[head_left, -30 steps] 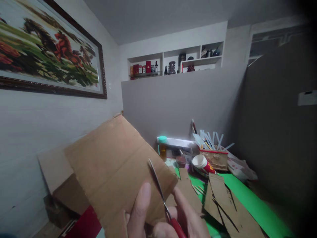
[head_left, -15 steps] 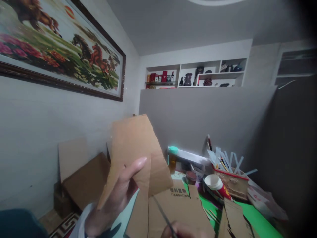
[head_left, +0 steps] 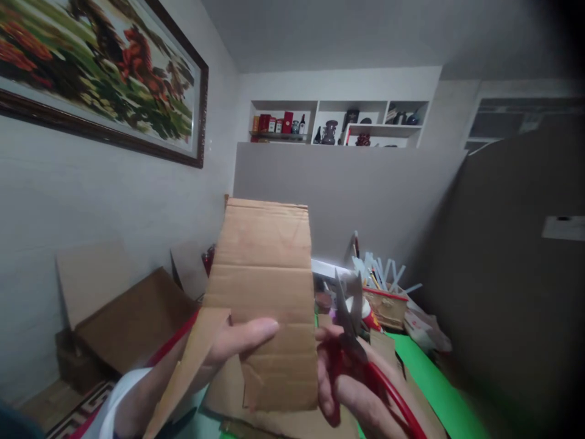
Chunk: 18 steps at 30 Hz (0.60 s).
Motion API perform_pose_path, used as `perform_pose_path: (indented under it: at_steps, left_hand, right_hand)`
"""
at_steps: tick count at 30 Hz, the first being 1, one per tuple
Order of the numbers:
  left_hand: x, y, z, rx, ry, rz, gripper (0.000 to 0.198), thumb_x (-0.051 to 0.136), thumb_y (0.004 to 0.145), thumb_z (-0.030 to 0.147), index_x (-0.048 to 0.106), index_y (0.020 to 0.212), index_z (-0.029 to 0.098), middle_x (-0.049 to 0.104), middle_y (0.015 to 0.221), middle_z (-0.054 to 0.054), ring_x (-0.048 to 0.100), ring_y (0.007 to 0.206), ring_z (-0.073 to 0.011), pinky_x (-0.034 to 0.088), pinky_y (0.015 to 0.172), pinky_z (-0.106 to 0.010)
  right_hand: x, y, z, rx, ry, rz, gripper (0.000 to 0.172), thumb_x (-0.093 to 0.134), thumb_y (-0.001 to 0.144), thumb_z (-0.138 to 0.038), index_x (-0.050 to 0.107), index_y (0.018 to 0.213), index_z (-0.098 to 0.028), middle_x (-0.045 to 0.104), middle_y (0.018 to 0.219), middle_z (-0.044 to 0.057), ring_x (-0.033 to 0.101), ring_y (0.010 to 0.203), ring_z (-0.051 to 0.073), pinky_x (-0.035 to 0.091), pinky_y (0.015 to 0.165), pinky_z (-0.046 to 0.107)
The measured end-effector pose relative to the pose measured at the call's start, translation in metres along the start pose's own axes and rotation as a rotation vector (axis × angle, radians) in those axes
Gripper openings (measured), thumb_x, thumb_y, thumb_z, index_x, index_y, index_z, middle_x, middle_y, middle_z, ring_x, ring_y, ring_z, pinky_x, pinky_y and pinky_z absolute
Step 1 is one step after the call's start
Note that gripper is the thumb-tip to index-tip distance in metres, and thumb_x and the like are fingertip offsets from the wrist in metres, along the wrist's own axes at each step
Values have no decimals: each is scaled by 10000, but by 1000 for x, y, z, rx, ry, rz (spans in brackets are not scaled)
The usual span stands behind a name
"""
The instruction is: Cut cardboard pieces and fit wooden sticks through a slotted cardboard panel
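My left hand [head_left: 231, 344] grips a tall strip of brown corrugated cardboard [head_left: 269, 286] and holds it upright in front of me, thumb pressed on its front face. Just to its right, my right hand [head_left: 361, 390] is closed round the red handles of a pair of scissors [head_left: 350, 317]. Their blades point up and stand slightly apart, close to the cardboard's right edge but not touching it.
A green mat [head_left: 425, 378] covers the table, with cardboard offcuts [head_left: 274, 414] under my hands. Behind stand a basket of sticks and pens [head_left: 386, 299] and a red-and-white tube [head_left: 365, 308]. Folded boxes [head_left: 128, 317] lean on the left wall.
The cardboard has been turned upright and face-on. My right hand has risen into view with the scissors, blades now pointing up beside the strip. The camera has swung slightly.
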State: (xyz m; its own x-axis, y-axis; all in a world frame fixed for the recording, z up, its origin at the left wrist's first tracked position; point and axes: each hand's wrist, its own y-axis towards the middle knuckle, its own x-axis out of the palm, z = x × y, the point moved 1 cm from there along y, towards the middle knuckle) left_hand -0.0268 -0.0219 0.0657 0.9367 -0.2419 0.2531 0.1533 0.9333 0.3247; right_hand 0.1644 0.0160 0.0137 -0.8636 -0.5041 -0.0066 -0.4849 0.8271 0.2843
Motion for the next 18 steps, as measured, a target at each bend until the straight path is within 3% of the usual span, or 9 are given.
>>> perform_pose_path:
  at_steps: [5, 8, 11, 14, 18]
  left_hand:
    - [5, 5, -17, -105, -32, -18, 601, 762, 764, 306, 614, 1346, 278, 782, 1086, -78, 723, 1011, -305, 593, 837, -396]
    - [5, 4, -23, -242, 74, -75, 551, 739, 802, 317, 604, 1329, 233, 790, 957, -95, 735, 681, -220, 591, 593, -296]
    - [1, 4, -25, -345, 165, -112, 543, 704, 848, 360, 559, 1330, 155, 747, 728, -61, 603, 444, -123, 476, 417, -197]
    - [-6, 7, -22, -326, 130, -46, 544, 706, 844, 368, 551, 1304, 123, 689, 658, -29, 567, 444, -112, 438, 385, -173]
    - [-15, 12, -18, -211, 101, 56, 414, 715, 827, 346, 638, 1149, 97, 668, 654, -30, 558, 428, -109, 431, 363, -174]
  right_hand:
    - [12, -1, -6, -35, -85, 159, 475, 715, 791, -571, 652, 1113, -228, 628, 800, 46, 622, 704, 224, 529, 705, 353]
    - [13, -3, -16, -42, -101, 211, 485, 702, 798, -567, 629, 1162, -254, 640, 823, 39, 620, 722, 222, 522, 694, 333]
    - [12, -4, -24, -55, -166, 252, 394, 678, 842, -537, 617, 1090, -237, 580, 722, -1, 549, 642, 168, 477, 605, 273]
    - [8, -5, -22, -61, -208, 239, 350, 588, 917, -521, 554, 1053, -200, 528, 684, -15, 494, 590, 141, 429, 540, 258]
    - [-1, 0, 2, 44, -123, 96, 492, 589, 868, -639, 576, 1071, -192, 550, 708, 11, 507, 579, 143, 422, 516, 268]
